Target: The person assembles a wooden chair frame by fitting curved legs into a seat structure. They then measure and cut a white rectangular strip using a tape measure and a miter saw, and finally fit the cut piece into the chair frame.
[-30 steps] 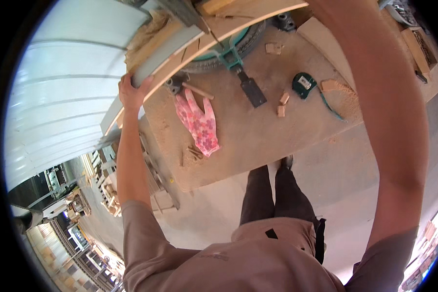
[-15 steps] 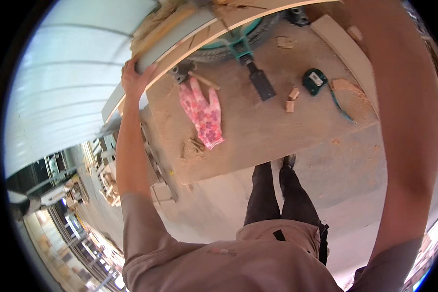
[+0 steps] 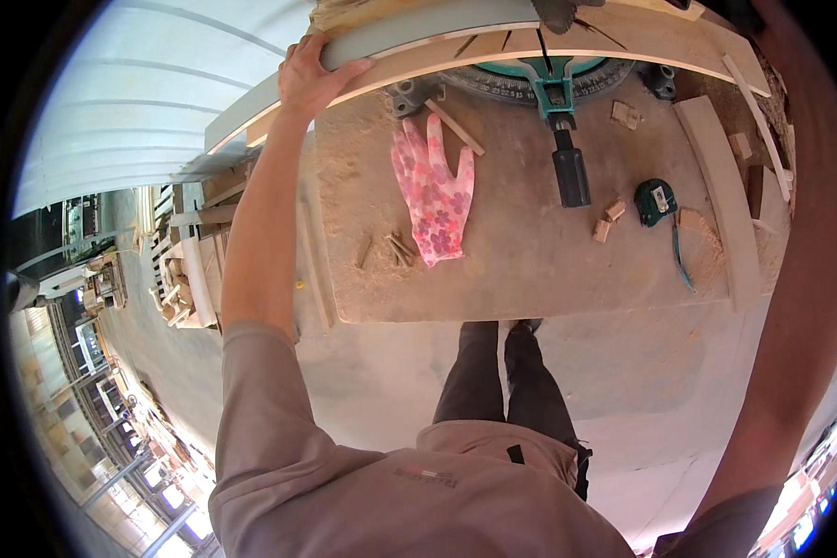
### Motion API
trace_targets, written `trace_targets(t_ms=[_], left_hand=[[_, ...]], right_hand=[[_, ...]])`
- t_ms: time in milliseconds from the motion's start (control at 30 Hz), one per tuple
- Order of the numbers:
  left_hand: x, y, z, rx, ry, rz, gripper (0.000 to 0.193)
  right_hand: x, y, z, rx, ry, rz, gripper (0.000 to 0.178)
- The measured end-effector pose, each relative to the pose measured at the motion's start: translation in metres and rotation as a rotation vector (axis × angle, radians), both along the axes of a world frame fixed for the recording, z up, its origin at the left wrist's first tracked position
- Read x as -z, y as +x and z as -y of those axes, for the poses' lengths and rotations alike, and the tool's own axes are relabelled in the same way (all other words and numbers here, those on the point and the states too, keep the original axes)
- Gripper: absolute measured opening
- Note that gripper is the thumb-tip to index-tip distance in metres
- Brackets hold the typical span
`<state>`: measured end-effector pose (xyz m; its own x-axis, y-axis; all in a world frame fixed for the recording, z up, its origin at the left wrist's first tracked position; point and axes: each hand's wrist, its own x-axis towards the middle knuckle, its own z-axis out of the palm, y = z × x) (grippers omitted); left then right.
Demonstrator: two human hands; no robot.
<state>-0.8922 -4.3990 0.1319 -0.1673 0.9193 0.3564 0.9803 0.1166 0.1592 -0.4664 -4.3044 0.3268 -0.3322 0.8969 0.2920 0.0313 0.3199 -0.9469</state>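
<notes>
My left hand [image 3: 312, 82] is closed on a long pale grey board [image 3: 428, 28], with the thumb on its near edge and the fingers over its top. The board lies along a wooden strip [image 3: 493, 46] on a mitre saw with a green and black turntable [image 3: 591, 86]. Part of a dark round saw blade [image 3: 555, 13] shows at the top edge, by the board's right end. My right arm reaches up along the right side to the far right corner. There my right hand [image 3: 774, 20] is dark and mostly cut off; its fingers are hidden.
On the dusty worktable [image 3: 521, 270] lie a pink flowered glove [image 3: 437, 200], a green tape measure [image 3: 656, 202], small wood blocks [image 3: 608, 219] and thin offcuts [image 3: 398, 249]. The saw's black handle [image 3: 570, 172] points toward me. A wide plank [image 3: 721, 200] lies at the right.
The whole view has turned and shifted, so the table and saw sit further right. The blade has come into sight at the top. My left hand still grips the board.
</notes>
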Motion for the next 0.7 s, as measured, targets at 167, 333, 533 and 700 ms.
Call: trace_targets(t_ms=[167,333,533,700], left_hand=[[-0.002,0.004,-0.008,-0.054,-0.017,0.017,0.076],[-0.03,0.034,0.005,0.229,0.192,-0.15,0.077],[-0.018,0.072,-0.043,0.421,0.141,-0.151,0.051],[-0.02,0.078,-0.04,0.395,0.114,-0.044,0.048]], right_hand=[[-0.006,-0.002,0.01,0.152,-0.021,0.081,0.024],[-0.006,0.017,-0.037,-0.052,-0.134,0.237,0.027],[-0.034,0.004,-0.048,-0.059,-0.314,0.237,0.017],[-0.051,-0.016,-0.068,0.022,-0.443,0.314,0.021]])
